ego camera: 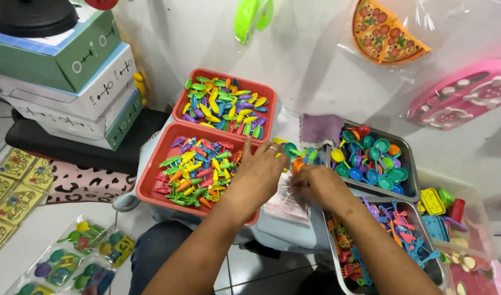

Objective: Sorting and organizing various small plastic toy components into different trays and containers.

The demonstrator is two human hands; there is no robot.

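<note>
Hands: left hand (258, 172) grip splayed over glossy red tray (152, 169); right hand (319, 188) grip pinching crinkly clear bag (286, 199).

stacked boxes (81, 82), toy pizza (386, 31), pink tray (462, 94)

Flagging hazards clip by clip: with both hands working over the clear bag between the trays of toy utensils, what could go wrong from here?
1. The near red tray seems to overhang its support; the left hand resting at its edge could tip it, spilling the toy pieces.
2. The right hand pinches the clear plastic bag loosely, so small pieces may slip out.
3. The metal tray of toy spoons is heaped, so a brushing forearm could scatter them.
</note>
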